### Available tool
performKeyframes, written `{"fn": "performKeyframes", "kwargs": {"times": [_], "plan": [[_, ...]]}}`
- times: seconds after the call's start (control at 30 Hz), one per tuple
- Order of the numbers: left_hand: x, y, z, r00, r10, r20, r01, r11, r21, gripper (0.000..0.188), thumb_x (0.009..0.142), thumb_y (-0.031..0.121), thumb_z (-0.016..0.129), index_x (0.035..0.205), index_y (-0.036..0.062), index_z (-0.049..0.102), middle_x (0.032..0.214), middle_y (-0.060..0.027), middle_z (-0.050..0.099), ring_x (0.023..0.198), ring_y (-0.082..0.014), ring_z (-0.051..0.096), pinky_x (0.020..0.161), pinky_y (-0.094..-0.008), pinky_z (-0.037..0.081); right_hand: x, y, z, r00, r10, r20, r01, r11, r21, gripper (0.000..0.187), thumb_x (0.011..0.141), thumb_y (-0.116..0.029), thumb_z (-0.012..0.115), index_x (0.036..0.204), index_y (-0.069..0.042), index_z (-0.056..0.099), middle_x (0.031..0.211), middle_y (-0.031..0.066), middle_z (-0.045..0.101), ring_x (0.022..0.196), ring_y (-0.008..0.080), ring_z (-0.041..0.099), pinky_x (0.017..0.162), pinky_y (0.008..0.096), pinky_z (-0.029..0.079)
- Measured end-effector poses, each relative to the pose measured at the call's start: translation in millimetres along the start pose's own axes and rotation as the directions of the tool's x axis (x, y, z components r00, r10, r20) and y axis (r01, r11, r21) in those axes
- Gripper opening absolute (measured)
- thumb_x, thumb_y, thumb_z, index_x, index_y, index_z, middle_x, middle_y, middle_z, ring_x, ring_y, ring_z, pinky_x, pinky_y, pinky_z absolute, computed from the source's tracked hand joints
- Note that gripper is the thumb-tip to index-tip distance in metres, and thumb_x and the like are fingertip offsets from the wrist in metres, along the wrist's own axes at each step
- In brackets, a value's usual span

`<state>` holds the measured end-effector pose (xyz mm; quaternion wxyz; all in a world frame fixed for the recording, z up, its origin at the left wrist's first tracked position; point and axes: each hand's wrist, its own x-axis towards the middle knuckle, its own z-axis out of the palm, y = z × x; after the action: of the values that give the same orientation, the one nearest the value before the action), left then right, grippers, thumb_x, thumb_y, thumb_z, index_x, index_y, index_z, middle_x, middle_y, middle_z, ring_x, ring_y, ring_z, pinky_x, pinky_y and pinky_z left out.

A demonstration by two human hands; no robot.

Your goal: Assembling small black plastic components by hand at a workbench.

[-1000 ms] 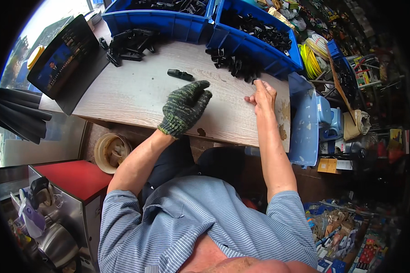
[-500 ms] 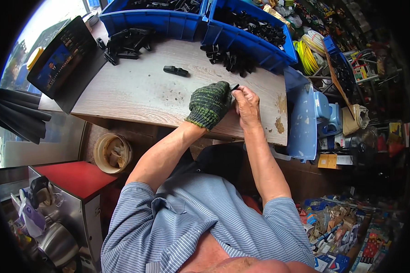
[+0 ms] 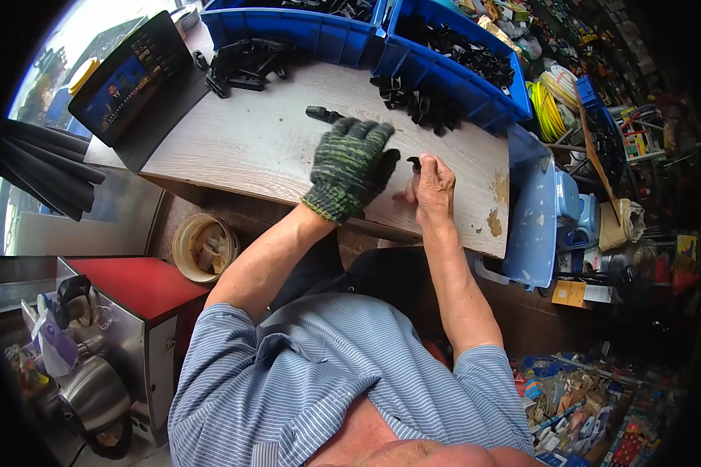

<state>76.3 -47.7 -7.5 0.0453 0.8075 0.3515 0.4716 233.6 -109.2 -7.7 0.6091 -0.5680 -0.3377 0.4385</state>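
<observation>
I see the left hand (image 3: 352, 167) in a green knit glove, up over the wooden table (image 3: 234, 148) with its fingers spread wide and nothing in it. The right hand (image 3: 432, 187) is bare and rests on the table just beside the glove, with its fingers pinched on a small black part (image 3: 414, 163). The part pokes out at the fingertips, between the two hands. It is tiny and a bit blurry, so I cannot tell its shape well. I think this is the step where one piece has been picked and is ready to be worked on. Another black piece (image 3: 324, 114) lies alone on the table just past the glove. Farther past the hands are heaps of black parts (image 3: 417, 100) and two blue bins (image 3: 444, 74). Next, I think the gloved hand must come down and close gently on the small part.
</observation>
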Motion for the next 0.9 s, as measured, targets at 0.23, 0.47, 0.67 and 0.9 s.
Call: {"fn": "performKeyframes", "kwargs": {"times": [0.23,0.47,0.67,0.9], "plan": [[13,-78,-23,0.928,-0.249,0.276,0.124,0.907,0.401,0.024,0.086,0.030,0.063,0.097,0.0086,0.065,0.097,-0.0116,0.066,0.100,-0.0353,0.059,0.079,-0.0517,0.047,3,-1,2,0.996,0.031,-0.086,-0.025,0.997,0.068,0.034,0.099,-0.032,0.047,0.072,-0.010,0.046,0.049,-0.0018,0.031,0.039,0.0110,0.035,0.041,0.0386,0.055],[-1,-24,-12,0.943,-0.092,0.319,0.187,0.941,-0.282,0.021,0.095,0.015,0.061,0.113,0.0060,0.064,0.091,-0.0178,0.064,0.085,-0.0397,0.063,0.073,-0.0445,0.051,1,-2,1,0.984,0.054,-0.172,-0.027,0.987,0.155,0.033,0.096,-0.032,0.047,0.072,-0.009,0.044,0.053,-0.0011,0.034,0.039,0.0120,0.037,0.041,0.0383,0.055],[-12,13,10,0.893,-0.144,0.426,0.372,0.768,-0.521,0.020,0.097,0.022,0.057,0.109,0.0063,0.060,0.094,-0.0196,0.067,0.088,-0.0418,0.064,0.071,-0.0492,0.050,1,1,7,0.945,0.054,-0.324,-0.014,0.992,0.124,0.033,0.098,-0.034,0.046,0.080,-0.007,0.053,0.059,0.0021,0.049,0.041,0.0149,0.043,0.043,0.0289,0.045],[-13,20,16,0.878,-0.278,0.389,0.456,0.732,-0.507,0.022,0.100,0.019,0.054,0.116,0.0043,0.060,0.094,-0.0188,0.067,0.085,-0.0354,0.067,0.074,-0.0413,0.051,-5,1,12,0.962,-0.032,-0.271,0.070,0.989,0.131,0.027,0.098,-0.024,0.047,0.077,-0.008,0.049,0.065,0.0007,0.046,0.044,0.0125,0.044,0.037,0.0282,0.037]]}}
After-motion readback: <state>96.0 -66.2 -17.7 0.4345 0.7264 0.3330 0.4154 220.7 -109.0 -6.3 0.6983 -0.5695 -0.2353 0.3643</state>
